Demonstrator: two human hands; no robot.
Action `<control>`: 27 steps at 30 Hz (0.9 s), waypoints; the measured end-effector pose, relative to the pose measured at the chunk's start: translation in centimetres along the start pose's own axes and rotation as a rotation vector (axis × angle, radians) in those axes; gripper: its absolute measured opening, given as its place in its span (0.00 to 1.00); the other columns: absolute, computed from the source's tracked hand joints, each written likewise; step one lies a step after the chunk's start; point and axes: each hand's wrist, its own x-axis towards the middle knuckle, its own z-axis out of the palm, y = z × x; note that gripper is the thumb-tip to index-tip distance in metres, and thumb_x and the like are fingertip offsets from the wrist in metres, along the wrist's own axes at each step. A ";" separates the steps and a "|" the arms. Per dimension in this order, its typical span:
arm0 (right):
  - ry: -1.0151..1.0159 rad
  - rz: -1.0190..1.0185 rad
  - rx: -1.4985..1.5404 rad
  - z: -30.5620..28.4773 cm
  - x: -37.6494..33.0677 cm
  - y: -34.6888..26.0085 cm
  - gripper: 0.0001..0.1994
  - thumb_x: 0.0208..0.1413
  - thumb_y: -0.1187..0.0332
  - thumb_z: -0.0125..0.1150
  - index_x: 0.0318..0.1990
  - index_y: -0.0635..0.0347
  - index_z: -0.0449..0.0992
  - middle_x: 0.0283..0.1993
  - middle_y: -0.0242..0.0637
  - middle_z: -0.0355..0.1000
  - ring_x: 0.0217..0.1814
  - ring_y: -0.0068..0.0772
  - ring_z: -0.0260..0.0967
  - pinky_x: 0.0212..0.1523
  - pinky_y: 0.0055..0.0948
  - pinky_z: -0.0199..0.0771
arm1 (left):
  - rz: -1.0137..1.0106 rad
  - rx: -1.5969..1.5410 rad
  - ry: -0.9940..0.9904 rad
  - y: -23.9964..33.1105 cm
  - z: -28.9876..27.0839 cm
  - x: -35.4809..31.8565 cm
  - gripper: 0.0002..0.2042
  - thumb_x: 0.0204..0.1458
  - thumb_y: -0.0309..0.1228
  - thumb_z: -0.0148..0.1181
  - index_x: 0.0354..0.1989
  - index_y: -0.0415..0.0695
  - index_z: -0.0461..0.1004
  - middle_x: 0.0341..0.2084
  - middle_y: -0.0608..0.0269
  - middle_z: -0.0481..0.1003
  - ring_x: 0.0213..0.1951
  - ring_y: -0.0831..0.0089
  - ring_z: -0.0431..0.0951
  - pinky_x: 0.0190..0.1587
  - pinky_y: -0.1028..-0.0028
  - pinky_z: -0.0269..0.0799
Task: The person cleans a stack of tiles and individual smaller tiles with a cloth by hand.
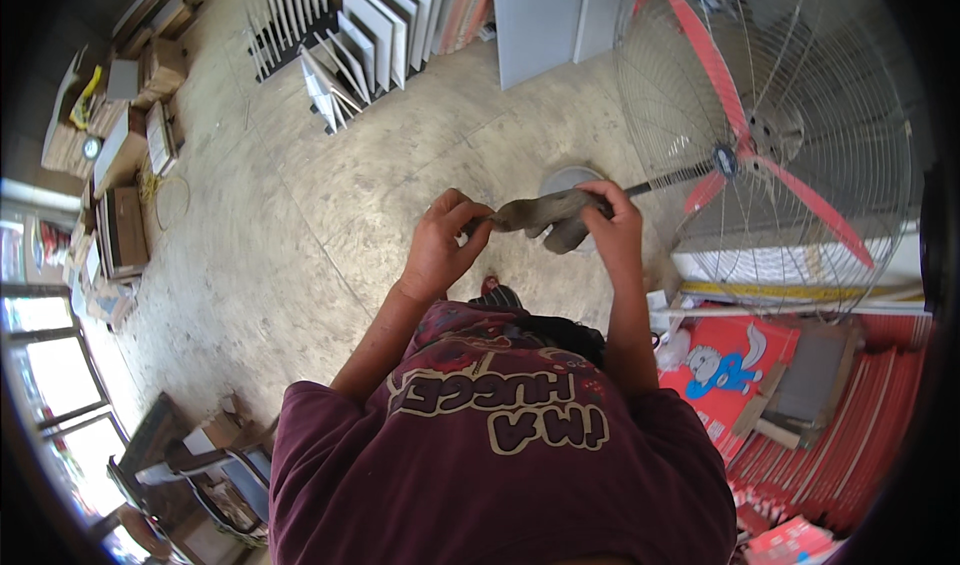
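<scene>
Head view: left grip [441, 242] and right grip [618, 227] pinch closed on a brown cloth [545, 211], its long axis nearly crosswise.

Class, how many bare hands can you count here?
2: the left hand pinches one end of a grey-brown item; the right hand holds its other end. None seem hidden.

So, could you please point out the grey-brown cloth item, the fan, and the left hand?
Grey-brown cloth item [545, 212]: head view, on its long upper part.
Fan [744, 151]: head view, on the hub where its red blades meet.
Left hand [439, 242]: head view, on the back.
</scene>
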 end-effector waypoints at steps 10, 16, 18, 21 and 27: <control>-0.418 -0.035 0.122 5.4 1.2 -1.5 0.10 0.45 0.79 0.55 0.38 0.63 0.73 0.33 0.35 0.74 0.36 0.22 0.71 0.38 0.21 0.70 | -0.208 -0.112 0.189 0.3 2.1 -1.4 0.09 0.44 0.21 0.61 0.35 0.37 0.73 0.26 0.63 0.72 0.26 0.80 0.71 0.31 0.80 0.68; -0.574 0.011 0.184 6.1 1.3 -1.8 0.12 0.46 0.80 0.52 0.40 0.65 0.71 0.34 0.33 0.72 0.36 0.18 0.68 0.38 0.20 0.70 | -0.194 -0.055 0.260 1.0 3.0 -2.6 0.15 0.38 0.22 0.66 0.35 0.38 0.69 0.26 0.59 0.70 0.26 0.72 0.72 0.29 0.75 0.68; -0.620 0.037 0.210 5.9 1.2 -2.1 0.11 0.46 0.79 0.53 0.40 0.64 0.71 0.34 0.36 0.73 0.36 0.21 0.71 0.37 0.22 0.71 | -0.185 -0.015 0.269 1.2 3.2 -3.0 0.17 0.36 0.23 0.68 0.35 0.39 0.67 0.27 0.59 0.69 0.27 0.70 0.72 0.30 0.75 0.68; -0.677 -0.017 0.192 5.8 1.2 -1.3 0.11 0.46 0.79 0.54 0.40 0.64 0.71 0.35 0.38 0.73 0.36 0.24 0.72 0.37 0.23 0.72 | -0.220 0.033 0.318 1.8 3.7 -3.3 0.16 0.35 0.22 0.68 0.33 0.39 0.68 0.26 0.59 0.69 0.27 0.69 0.71 0.30 0.74 0.68; -0.798 -0.112 0.162 5.7 1.5 -1.2 0.11 0.46 0.79 0.55 0.40 0.63 0.71 0.35 0.37 0.73 0.37 0.25 0.72 0.38 0.24 0.71 | -0.249 0.062 0.383 1.9 3.8 -4.2 0.11 0.36 0.18 0.62 0.28 0.38 0.68 0.25 0.60 0.68 0.25 0.70 0.70 0.28 0.74 0.68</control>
